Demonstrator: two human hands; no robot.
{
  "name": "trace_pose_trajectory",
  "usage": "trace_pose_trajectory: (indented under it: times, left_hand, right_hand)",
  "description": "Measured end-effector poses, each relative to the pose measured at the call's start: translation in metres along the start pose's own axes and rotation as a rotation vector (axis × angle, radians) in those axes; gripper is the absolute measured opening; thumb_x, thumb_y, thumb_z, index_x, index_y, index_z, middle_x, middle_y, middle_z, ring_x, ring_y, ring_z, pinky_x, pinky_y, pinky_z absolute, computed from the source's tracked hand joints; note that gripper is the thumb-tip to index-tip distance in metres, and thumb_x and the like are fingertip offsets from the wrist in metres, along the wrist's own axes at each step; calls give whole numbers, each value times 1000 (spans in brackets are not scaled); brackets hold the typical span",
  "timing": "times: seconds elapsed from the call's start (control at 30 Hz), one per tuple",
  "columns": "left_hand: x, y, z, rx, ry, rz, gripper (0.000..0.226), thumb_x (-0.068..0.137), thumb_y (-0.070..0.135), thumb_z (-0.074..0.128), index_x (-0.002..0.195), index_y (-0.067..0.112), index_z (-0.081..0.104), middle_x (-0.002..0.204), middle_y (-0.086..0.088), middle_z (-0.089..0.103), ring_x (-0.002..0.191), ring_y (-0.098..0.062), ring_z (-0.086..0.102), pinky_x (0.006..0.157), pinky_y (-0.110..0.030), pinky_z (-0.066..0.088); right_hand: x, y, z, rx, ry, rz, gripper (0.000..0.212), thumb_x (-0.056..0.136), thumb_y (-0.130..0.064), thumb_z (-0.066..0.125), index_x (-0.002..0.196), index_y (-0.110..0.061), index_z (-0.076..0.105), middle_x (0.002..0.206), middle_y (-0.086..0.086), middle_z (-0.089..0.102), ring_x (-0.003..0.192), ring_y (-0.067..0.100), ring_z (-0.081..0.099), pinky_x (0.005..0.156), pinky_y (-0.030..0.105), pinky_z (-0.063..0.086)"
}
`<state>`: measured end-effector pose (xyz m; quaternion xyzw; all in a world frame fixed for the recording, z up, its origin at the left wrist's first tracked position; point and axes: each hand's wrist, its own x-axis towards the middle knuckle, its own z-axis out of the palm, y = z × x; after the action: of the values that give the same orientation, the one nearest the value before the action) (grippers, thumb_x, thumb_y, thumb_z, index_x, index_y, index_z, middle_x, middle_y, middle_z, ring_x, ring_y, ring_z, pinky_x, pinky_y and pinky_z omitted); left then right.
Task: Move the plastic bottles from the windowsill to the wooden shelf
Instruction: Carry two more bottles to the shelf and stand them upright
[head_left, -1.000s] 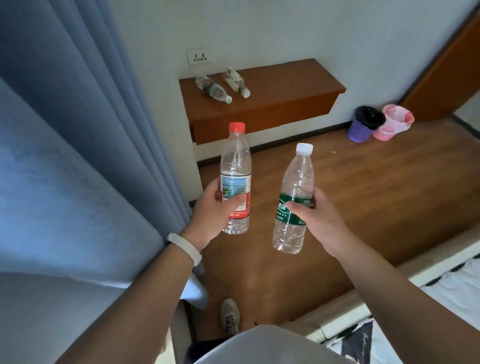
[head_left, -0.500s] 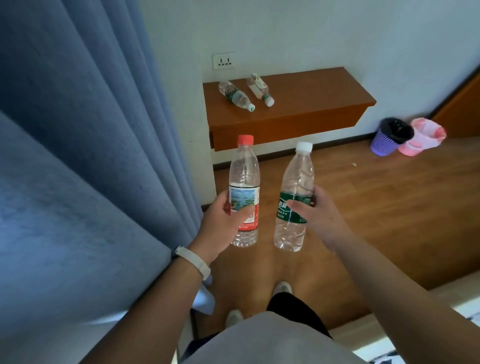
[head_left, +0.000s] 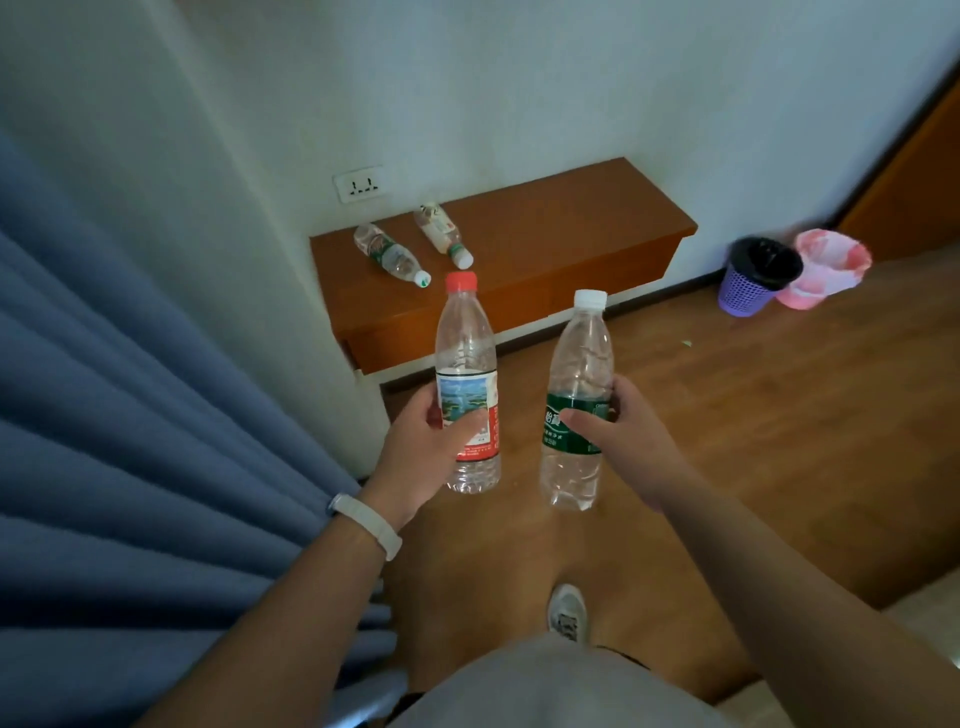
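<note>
1. Head view, done so far: two plastic bottles already lie on their sides on the wooden shelf (head_left: 545, 228), near its left end by the wall. That's the green-label bottle (head_left: 390, 255) and the white-cap bottle (head_left: 442, 234), close together but not touching.
2. Head view, in transit: left hand (head_left: 427, 452) has fingers wrapped round the label of the red-cap bottle (head_left: 466, 384), held upright. Right hand (head_left: 626, 431) is closed round the green band of the white-cap carried bottle (head_left: 575, 400), tilted slightly right. Both look empty and are held in front of the shelf, above the floor, not yet over it.
3. Left to do: set these two down; free space to the right of the lying pair. Windowsill is out of frame behind the curtain (head_left: 130, 441), so can't tell whether more remain there.
</note>
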<state>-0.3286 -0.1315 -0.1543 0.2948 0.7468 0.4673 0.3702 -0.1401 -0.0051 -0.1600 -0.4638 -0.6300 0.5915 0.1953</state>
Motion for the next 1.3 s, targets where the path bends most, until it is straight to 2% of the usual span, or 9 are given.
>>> trace_pose_trajectory:
  times: [0.1,0.27,0.43,0.53,0.67,0.93,1.03,1.17,1.3]
  left_hand:
    - [32,31,36,-1,-34,18,53,89,37,69,139,28,50,127,7,64,113,-15,64,97,-42,53]
    - [76,65,80,4,-50,42,54,88,37,71,137,29,52,125,8,66,112,-16,65,97,-46,54]
    - [100,85,104,5,-42,46,52,90,35,69,139,28,50,125,10,63,110,-13,63,91,-34,55]
    - [119,90,101,0,-32,43,51,90,35,69,137,28,51,124,9,65,110,-15,64,91,-35,56]
    - [154,88,89,-30,4,36,48,89,33,71,133,26,55,118,9,68,105,-14,67,82,-26,56]
    - [260,76,63,-85,-46,-33,49,90,39,68,136,30,51,123,12,64,109,-13,64,79,-21,53]
    - [307,82,47,-121,-64,-36,51,88,41,70,134,30,52,122,13,64,109,-13,64,84,-24,55]
    - [364,90,21,-171,-59,-13,40,88,30,72,125,31,55,114,15,66,103,-8,65,69,-15,54]
    - [412,95,5,-165,-62,9,40,87,26,75,124,27,59,116,10,69,105,-9,66,82,-24,55]
  right_hand:
    - [24,-3,-45,10,13,-14,53,86,-27,73,132,-29,48,115,-12,63,101,7,63,78,26,53]
    - [61,-6,-104,35,26,-11,55,85,-28,74,134,-30,47,115,-13,64,102,7,63,77,26,53]
    - [94,-10,-130,96,39,-6,51,86,-26,74,131,-28,48,114,-11,64,101,7,63,73,22,52]
    - [115,-13,-129,94,19,4,51,85,-27,74,129,-30,48,114,-11,64,103,9,63,76,25,53]
    - [151,-15,-119,96,10,31,52,85,-26,75,131,-28,49,114,-9,65,102,8,64,79,26,53]
    - [251,-37,-91,16,52,76,51,84,-28,76,128,-26,51,111,-8,68,99,9,65,78,27,54]
    - [294,-54,-79,-13,61,101,54,84,-30,76,131,-25,50,113,-7,68,100,11,66,84,34,56]
    - [350,-83,-61,-69,70,74,53,83,-32,77,129,-26,51,110,-8,68,97,10,67,85,37,58]
    - [389,-103,-50,-88,104,55,48,83,-31,76,125,-27,52,109,-8,68,96,10,67,76,28,55]
